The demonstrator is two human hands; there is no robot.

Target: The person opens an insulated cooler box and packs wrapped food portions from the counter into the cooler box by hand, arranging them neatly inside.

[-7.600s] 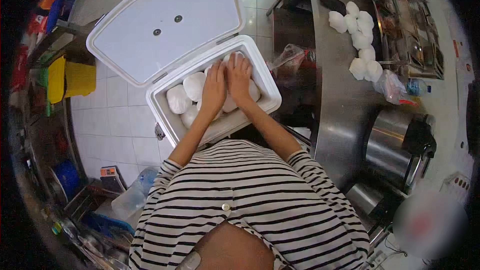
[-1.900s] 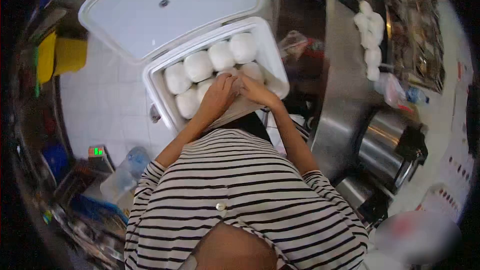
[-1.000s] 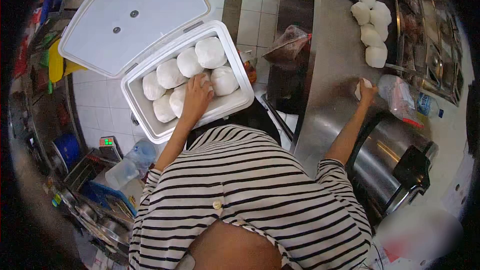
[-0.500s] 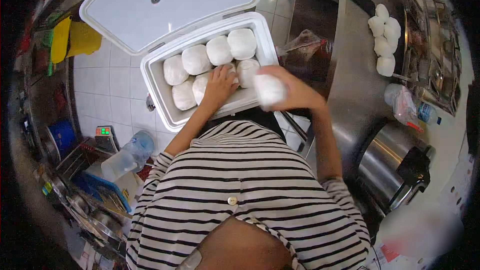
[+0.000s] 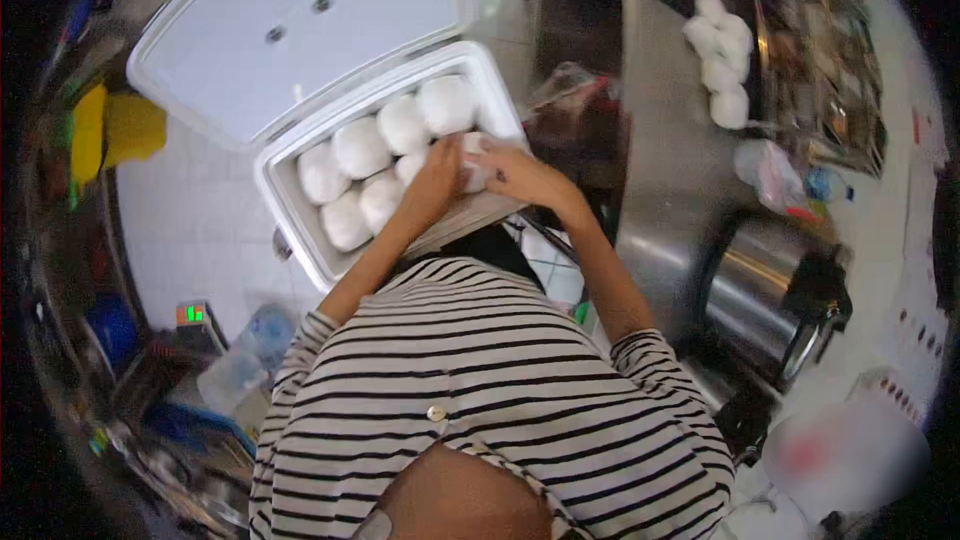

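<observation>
White rounded bundles (image 5: pixel 362 148) lie in rows inside a white cooler box (image 5: pixel 290 230), whose lid (image 5: pixel 240 70) is open. At the right part of the box, my left hand (image 5: pixel 437 180) rests against a white bundle with its fingers bent. My right hand (image 5: pixel 515 175) is closed round the right side of that bundle. Part of the bundle shows between the two hands. More white bundles (image 5: pixel 728 105) sit in a cluster on the metal counter (image 5: pixel 660 180) to the right.
A large metal pot (image 5: pixel 750 285) stands on the right. Plastic bags (image 5: pixel 765 175) and a bottle (image 5: pixel 828 183) lie near the wall. At the left are a yellow container (image 5: pixel 137 128), a scale with a lit display (image 5: pixel 192 314) and a clear plastic jug (image 5: pixel 230 377).
My right hand has brought a bundle from the counter into the box. My left hand has shifted against it. The counter cluster is smaller than at first.
</observation>
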